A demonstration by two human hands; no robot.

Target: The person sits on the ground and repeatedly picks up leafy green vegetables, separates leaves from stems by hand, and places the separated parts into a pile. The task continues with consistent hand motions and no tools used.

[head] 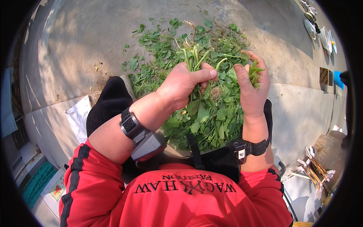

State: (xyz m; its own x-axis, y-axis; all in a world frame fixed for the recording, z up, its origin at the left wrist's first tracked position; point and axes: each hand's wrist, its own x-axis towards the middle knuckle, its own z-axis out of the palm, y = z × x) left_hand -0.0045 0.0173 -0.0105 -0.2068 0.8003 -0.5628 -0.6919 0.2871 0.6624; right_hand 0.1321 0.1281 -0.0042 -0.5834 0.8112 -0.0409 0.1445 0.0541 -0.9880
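My left hand point(181, 81) grips a bunch of leafy green plants point(194, 58) by the stems. Pale stem ends and thin brownish roots stick up above the fist, and leaves hang below it. In my right hand point(255, 93), a small cluster of short green stems point(255, 72) rests against the palm, held by curled fingers. The thumb and forefinger of that hand stand apart. A dense pile of greens point(210, 124) lies under both hands, close to my body. Beyond it, loose leaves and stems point(161, 48) are spread over the concrete. A tangle of dry roots point(216, 93) shows between the hands.
My black-clad leg point(109, 102) flanks the greens, with a white sheet point(79, 117) beside it on the concrete floor point(85, 65). At the far right are shoes point(310, 28), a white basin point(325, 41) and a blue object point(338, 80). A small wooden rack point(314, 168) stands nearer, right.
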